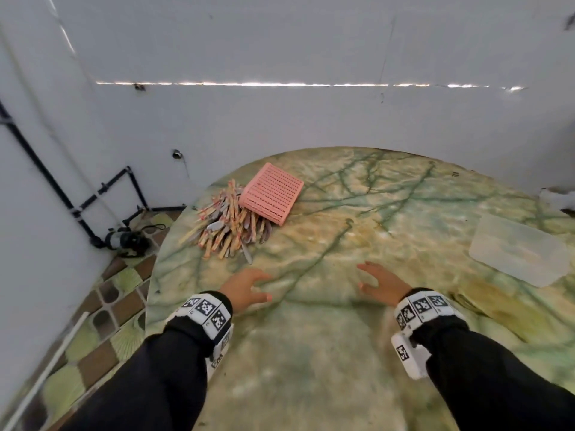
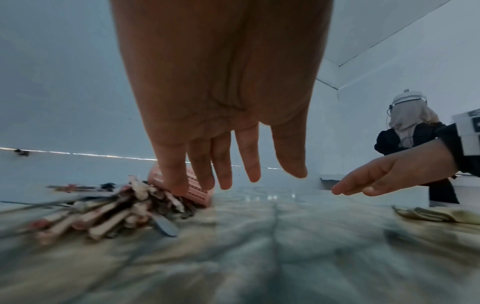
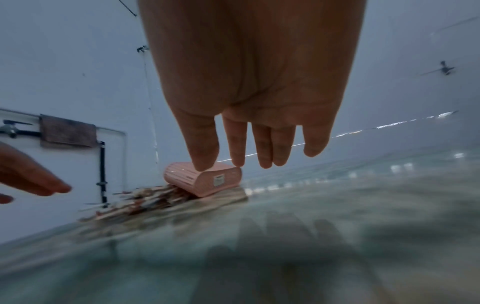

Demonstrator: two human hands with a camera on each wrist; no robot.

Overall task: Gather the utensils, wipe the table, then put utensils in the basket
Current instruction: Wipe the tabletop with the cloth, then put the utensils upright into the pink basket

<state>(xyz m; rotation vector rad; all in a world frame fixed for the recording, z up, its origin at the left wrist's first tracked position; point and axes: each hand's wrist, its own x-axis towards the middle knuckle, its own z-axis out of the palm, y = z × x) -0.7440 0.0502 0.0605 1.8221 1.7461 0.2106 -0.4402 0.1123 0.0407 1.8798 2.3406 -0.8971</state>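
Observation:
A pink slotted basket (image 1: 271, 198) lies tipped over at the far left of the green marbled round table (image 1: 342, 337). A pile of several utensils (image 1: 228, 225) with pale and red-patterned handles spills out of its mouth toward me. My left hand (image 1: 249, 287) hovers empty above the table just short of the pile, fingers spread and straight. My right hand (image 1: 381, 283) hovers empty beside it to the right, fingers also extended. The left wrist view shows the utensil pile (image 2: 103, 209) and basket (image 2: 192, 189) past my fingers (image 2: 223, 164). The right wrist view shows the basket (image 3: 205, 181) ahead.
A clear plastic lidded container (image 1: 519, 250) sits at the table's right. A yellowish cloth (image 1: 491, 303) lies near my right wrist. White walls close in behind the table; black pipes (image 1: 102, 194) and tiled floor lie off its left edge. Another person (image 2: 413, 133) stands at the far right.

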